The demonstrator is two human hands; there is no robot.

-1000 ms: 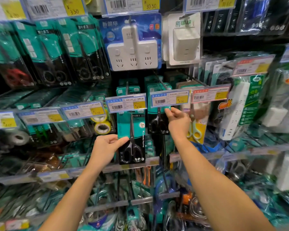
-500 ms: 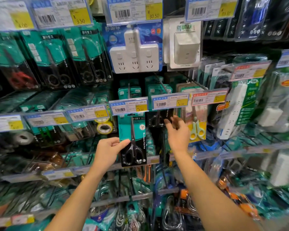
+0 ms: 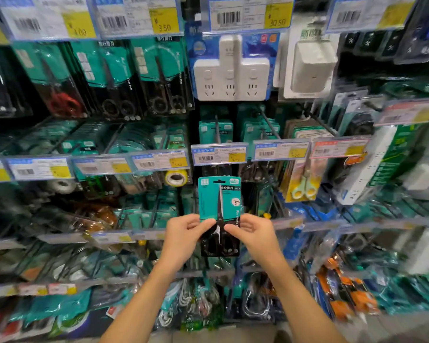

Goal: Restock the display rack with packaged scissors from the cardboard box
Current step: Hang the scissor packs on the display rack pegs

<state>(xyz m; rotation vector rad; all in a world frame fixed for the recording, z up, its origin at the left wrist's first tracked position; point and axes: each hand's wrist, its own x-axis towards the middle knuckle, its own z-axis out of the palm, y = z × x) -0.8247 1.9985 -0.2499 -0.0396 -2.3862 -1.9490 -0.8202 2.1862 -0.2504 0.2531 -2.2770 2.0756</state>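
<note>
Though glossy, flat teal scissors pack [image 3: 219,199]

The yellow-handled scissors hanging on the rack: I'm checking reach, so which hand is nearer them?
Right. The right hand pinches the teal scissors pack, below and left of the yellow-handled scissors; the left hand grips the pack's far side, farther left.

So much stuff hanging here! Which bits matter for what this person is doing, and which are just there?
Part of the job:
- scissors pack, held upright by left hand and right hand
- hook with matching teal packs behind the price tag

Just there:
- white socket adapter
- yellow-handled scissors
- tape roll
</note>
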